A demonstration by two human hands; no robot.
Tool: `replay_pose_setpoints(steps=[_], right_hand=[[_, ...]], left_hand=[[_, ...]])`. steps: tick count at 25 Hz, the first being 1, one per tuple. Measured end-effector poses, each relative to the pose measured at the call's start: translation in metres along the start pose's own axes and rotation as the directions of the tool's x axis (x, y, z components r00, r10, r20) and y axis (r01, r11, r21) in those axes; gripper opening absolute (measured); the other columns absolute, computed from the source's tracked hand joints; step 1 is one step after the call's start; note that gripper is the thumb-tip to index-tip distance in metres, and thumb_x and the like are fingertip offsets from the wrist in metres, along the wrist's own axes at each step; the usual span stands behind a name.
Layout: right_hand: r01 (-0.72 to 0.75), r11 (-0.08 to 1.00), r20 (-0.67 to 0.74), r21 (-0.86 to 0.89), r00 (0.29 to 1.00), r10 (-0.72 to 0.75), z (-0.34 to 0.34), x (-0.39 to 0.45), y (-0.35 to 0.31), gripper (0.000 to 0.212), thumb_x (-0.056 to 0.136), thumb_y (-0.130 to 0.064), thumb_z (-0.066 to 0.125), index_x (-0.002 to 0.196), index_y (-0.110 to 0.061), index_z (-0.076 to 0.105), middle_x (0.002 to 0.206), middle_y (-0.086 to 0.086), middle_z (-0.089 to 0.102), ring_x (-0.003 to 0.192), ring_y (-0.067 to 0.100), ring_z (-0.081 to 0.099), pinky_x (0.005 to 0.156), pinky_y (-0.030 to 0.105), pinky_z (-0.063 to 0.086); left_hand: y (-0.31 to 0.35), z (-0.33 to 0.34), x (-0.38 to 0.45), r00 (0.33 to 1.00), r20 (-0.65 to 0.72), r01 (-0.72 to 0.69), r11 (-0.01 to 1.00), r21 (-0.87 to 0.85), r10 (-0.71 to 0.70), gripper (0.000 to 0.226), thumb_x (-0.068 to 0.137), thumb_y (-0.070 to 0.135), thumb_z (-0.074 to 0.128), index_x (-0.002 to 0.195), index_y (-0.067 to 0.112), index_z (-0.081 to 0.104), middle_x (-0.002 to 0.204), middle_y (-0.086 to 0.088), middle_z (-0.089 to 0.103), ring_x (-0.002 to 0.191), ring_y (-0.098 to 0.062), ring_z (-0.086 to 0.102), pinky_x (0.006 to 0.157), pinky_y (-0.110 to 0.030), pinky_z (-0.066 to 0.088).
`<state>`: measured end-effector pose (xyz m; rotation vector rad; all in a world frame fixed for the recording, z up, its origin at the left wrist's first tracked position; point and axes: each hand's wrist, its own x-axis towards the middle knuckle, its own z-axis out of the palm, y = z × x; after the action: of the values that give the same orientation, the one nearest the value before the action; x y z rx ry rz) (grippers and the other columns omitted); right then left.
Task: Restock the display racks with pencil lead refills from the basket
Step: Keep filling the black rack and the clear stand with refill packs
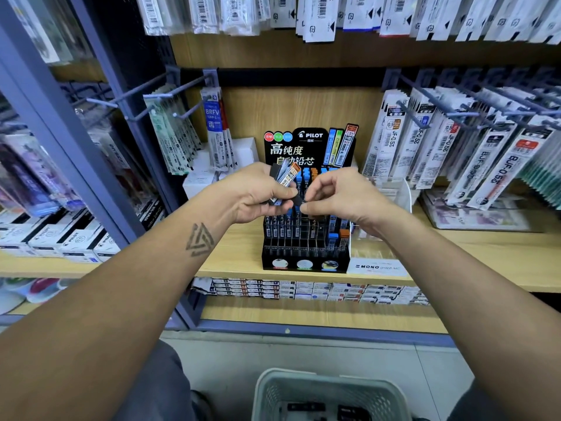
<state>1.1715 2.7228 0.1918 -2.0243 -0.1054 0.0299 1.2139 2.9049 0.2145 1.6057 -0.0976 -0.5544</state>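
My left hand (258,192) grips a fanned bundle of lead refill cases (287,174), dark with orange and grey tops, just above the black Pilot display rack (305,238). Beside it my right hand (337,196) pinches the lower end of one dark case (299,202) from that bundle. The rack stands on the wooden shelf (236,247) and holds rows of blue-, orange- and black-capped cases. At the bottom edge of the view, a white mesh basket (331,390) on the floor holds a few dark cases (306,408).
Hanging pen-refill packs (455,141) fill pegs to the right and packs (176,132) to the left of the rack. A clear Mono stand (379,265) sits just right of it. Boxed stock (303,290) lines the lower shelf. A blue upright (100,147) rises at left.
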Motion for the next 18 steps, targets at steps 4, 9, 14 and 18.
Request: replay_pose_setpoints(steps=[4,9,14,18], right_hand=[[0.01,1.0,0.031,-0.015,0.999,-0.009,-0.019,-0.009,0.003,0.043,0.081,0.003,0.078,0.117,-0.018,0.069,0.075,0.003,0.066,0.061,0.009,0.063,0.065,0.025,0.054],[-0.063,0.993,-0.29,-0.097,0.957,0.032,-0.065,-0.019,0.032,0.035,0.082,0.001,0.078,0.111,-0.019,0.074,0.088,0.01,0.068,0.076,0.027,0.071,0.079,0.048,0.062],[-0.061,0.952,-0.419,-0.3,0.905,-0.074,-0.084,-0.023,0.052,0.022,0.085,-0.007,0.077,0.104,-0.018,0.077,0.09,0.007,0.072,0.083,0.026,0.072,0.089,0.042,0.059],[-0.039,0.897,-0.358,-0.441,0.924,-0.136,-0.073,-0.017,0.06,0.024,0.083,-0.015,0.08,0.105,-0.024,0.077,0.094,-0.001,0.074,0.089,0.017,0.069,0.092,0.039,0.057]], left_hand=[[0.003,0.014,0.003,0.998,0.055,-0.019,0.999,-0.039,0.021,0.011,0.091,-0.006,0.064,0.087,0.005,0.063,0.074,-0.01,0.061,0.06,-0.015,0.056,0.048,-0.017,0.048],[0.0,0.039,0.02,0.989,0.12,0.108,0.973,-0.204,-0.085,0.056,0.084,-0.004,0.073,0.133,0.004,0.047,0.076,-0.013,0.06,0.053,-0.013,0.052,0.038,-0.017,0.039],[0.003,0.066,0.027,0.975,0.182,0.176,0.941,-0.288,-0.126,0.015,0.097,0.014,0.06,0.095,-0.001,0.06,0.077,-0.011,0.057,0.06,-0.012,0.051,0.041,-0.015,0.041],[-0.001,0.075,0.033,0.972,0.2,0.178,0.938,-0.298,-0.121,0.009,0.1,0.007,0.053,0.098,-0.001,0.057,0.08,-0.014,0.059,0.062,-0.015,0.054,0.044,-0.017,0.044]])
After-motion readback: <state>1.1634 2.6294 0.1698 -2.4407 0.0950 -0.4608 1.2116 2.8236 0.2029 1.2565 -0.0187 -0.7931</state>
